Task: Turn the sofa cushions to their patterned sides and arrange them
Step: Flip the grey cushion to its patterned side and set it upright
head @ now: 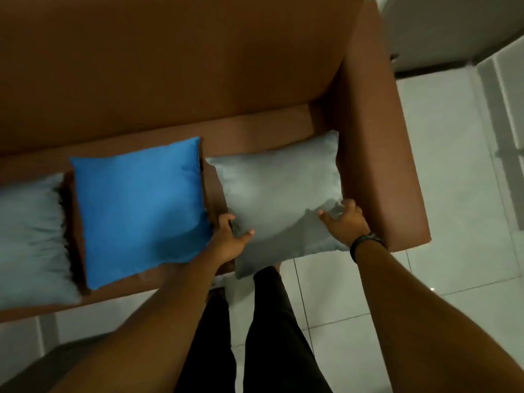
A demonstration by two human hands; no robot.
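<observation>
Resting on the seat of a brown sofa [175,66], three cushions make up the stock, each showing a plain face with no pattern visible. Item one, the grey cushion [278,188], lies flat against the sofa's right armrest [377,154], its long axis running across the seat from side to side and its near edge hanging slightly past the seat front. Item two, the blue cushion [139,205], lies just beside it toward the sofa's middle, tilted a little, its near right corner close to the grey one. Item three, a pale cushion [28,236], lies further along the sofa at the picture's left edge, blurred and partly cut off. Both hands are at the grey cushion's near edge: the left hand [229,239] at its near left corner, thumb on top and fingers curled under the edge between the two cushions, seemingly closed on the fabric; the right hand [344,222], with a dark band on the wrist, at the near right corner by the armrest, fingers spread and pressed into the dented top, not closed on it. The cushion lies directly ahead of both hands, one at each end of its long axis, so a flip away toward the sofa's backrest looks the likely turn. Dark trouser legs [263,330] stand on white floor tiles [442,171] in front of the sofa.
</observation>
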